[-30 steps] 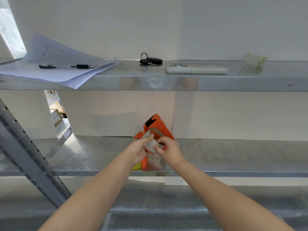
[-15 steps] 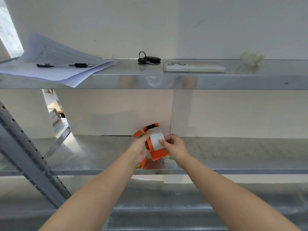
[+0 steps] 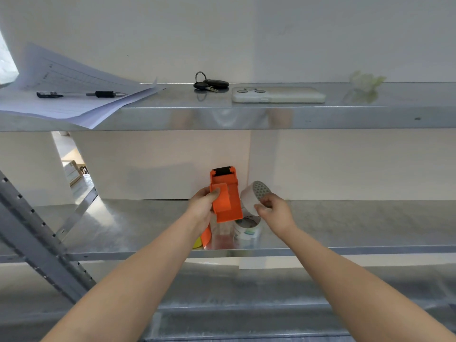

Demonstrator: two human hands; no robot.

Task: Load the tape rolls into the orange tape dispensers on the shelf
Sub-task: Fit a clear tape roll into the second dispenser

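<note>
Now the left hand [image 3: 201,206] grips an orange tape dispenser [image 3: 225,201], with the thumb on its front and the fingers curled round its left side. The dispenser is up in the air above the middle shelf [image 3: 123,230]. It stands almost straight, with its black end at the top. Just beside it on the right, the right hand [image 3: 274,212] pinches a tape roll [image 3: 253,195] between the thumb and the fingers. The roll is tilted, so its round grey side faces up and to the right. It is very close to the dispenser's right edge, but I cannot tell if the two touch. Under the hands, a second tape roll [image 3: 248,229] lies flat on the middle shelf, with a white and green label on top. To its left, partly hidden by the left wrist, an orange thing [image 3: 206,236] stands on the shelf with a bit of yellow [image 3: 197,243] next to it. I cannot tell what they are. On the top shelf [image 3: 246,117] some papers [image 3: 61,99] hang over the front edge, and a pen [image 3: 81,94] lies on them. Near the middle are keys [image 3: 211,83], and just beside them a phone [image 3: 278,95] lies face down. A grey post [image 3: 37,243] with holes leans across the left side.
</note>
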